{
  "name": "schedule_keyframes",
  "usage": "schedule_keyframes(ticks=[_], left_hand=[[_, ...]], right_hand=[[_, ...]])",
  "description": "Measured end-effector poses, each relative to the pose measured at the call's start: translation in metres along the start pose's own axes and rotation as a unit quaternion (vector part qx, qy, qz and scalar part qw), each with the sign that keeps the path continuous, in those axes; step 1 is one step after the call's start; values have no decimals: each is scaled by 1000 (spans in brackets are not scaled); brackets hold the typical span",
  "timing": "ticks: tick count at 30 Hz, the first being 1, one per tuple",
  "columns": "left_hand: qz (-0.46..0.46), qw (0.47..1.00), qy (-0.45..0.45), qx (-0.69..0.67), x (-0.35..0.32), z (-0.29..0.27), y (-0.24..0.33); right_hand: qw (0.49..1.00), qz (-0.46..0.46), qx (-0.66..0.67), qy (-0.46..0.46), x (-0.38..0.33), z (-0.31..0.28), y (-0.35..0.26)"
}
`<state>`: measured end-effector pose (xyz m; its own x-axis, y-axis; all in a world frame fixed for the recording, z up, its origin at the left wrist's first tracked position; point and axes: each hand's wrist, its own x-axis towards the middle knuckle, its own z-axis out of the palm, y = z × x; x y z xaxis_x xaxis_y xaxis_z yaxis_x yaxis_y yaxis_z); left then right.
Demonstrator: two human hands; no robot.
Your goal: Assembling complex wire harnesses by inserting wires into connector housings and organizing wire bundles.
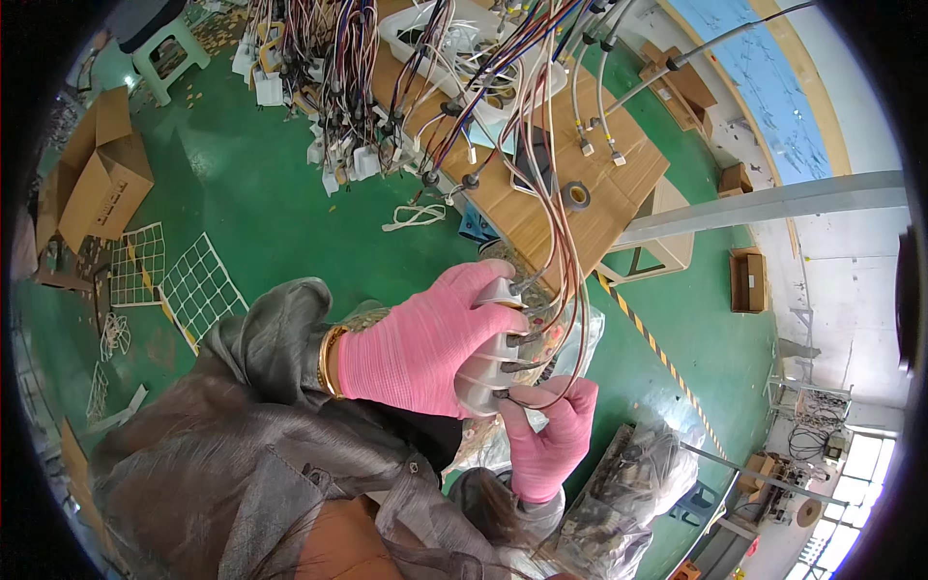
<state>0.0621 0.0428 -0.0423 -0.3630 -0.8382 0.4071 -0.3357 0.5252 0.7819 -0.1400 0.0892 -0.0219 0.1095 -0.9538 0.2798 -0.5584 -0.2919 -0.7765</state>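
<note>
My left hand [425,343], in a pink glove, grips a white plastic housing [493,362] with several wire ends plugged into its side. My right hand [551,435], also in a pink glove, sits just below and pinches a dark connector at the housing's lower edge. Thin red, brown and white wires [565,251] run from the housing up to the bundles hanging above. A gold bangle [329,360] shows at my left wrist, over a grey sleeve.
A wooden table [619,193] holds a roll of tape [576,196] and a white tray [454,29]. Wire harnesses [338,87] hang over it. Cardboard boxes [101,184] and wire grids [193,285] lie on the green floor. Clear bags of parts [638,483] sit beside my right hand.
</note>
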Motion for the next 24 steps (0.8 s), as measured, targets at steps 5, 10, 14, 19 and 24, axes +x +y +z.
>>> schedule_keyframes(ticks=[5,10,14,19,24], left_hand=[[-33,998,-53,-7,3,-4,-3],[-34,990,-135,-18,7,-10,-6],[-38,988,-148,-21,7,-13,-8],[-47,949,-270,-154,13,-11,-20],[-49,953,-247,-169,16,-7,-23]], right_hand=[[985,-148,-75,-41,16,-6,4],[956,-241,-115,-125,24,-11,9],[940,-280,-136,-136,24,-9,14],[940,-265,-99,-189,21,-6,18],[937,-301,-101,-145,18,0,26]])
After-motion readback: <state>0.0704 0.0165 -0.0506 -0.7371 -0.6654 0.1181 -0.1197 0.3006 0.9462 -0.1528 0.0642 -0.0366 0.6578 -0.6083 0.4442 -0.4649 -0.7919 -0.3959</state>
